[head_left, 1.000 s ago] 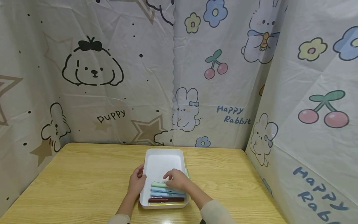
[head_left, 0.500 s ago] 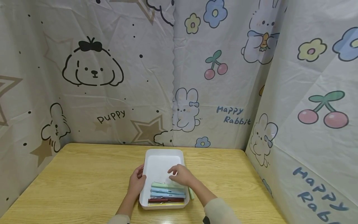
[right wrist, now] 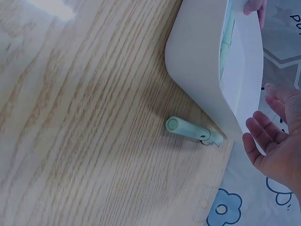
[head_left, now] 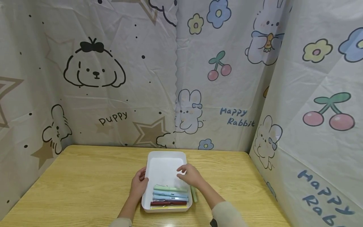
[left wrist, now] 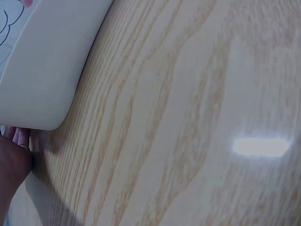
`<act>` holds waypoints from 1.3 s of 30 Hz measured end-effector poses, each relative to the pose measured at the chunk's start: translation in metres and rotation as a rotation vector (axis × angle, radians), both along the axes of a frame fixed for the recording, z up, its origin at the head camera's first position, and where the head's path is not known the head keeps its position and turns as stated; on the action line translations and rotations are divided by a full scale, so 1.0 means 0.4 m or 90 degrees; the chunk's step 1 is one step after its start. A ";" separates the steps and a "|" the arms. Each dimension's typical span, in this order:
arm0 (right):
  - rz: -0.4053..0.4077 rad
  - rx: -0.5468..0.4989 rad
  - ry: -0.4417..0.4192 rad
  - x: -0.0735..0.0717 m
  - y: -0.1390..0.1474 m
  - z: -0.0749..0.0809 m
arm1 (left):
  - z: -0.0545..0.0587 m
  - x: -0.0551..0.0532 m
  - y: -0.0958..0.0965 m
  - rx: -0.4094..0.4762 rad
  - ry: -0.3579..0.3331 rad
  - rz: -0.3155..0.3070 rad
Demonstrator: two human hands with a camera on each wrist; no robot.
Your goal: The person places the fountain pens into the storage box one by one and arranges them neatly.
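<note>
A white tray [head_left: 163, 170] stands lengthwise on the table. In its near end lie a light green pen [head_left: 171, 189], light blue pens [head_left: 170, 193], a dark red pen [head_left: 168, 203] and a thin yellow item [head_left: 167, 207], side by side. My left hand [head_left: 139, 185] grips the tray's left wall, its thumb at the rim. Over the right rim hovers my right hand [head_left: 190, 175], fingers loosely bent and holding nothing. Just outside the tray's right wall, another light green pen [right wrist: 194, 131] lies on the table.
The wooden table [head_left: 93, 179] extends to both sides of the tray. Printed cloth [head_left: 113, 94] hangs behind the table, and more cloth [head_left: 317, 148] rises along its right side.
My right hand has drawn away from the green pen in the tray, up and to the right. The pen outside the tray has come into fuller view. The left hand stays put.
</note>
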State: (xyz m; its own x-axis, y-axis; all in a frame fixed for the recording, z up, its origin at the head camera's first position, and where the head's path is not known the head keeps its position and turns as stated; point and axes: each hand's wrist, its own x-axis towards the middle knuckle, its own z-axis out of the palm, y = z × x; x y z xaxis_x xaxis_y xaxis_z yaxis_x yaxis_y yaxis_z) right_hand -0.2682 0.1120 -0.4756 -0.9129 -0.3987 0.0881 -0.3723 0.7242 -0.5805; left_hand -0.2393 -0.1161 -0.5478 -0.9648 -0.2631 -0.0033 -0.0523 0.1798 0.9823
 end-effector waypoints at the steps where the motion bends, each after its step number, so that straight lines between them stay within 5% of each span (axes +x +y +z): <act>1: -0.003 -0.003 0.003 0.000 0.004 0.001 | 0.001 0.001 0.000 0.000 -0.001 0.000; 20: -0.115 -0.036 -0.037 -0.001 0.102 -0.031 | -0.005 -0.006 0.000 -0.003 -0.007 0.000; 39: -0.149 -0.061 -0.084 0.013 0.120 -0.066 | -0.004 -0.003 0.000 0.002 -0.008 -0.001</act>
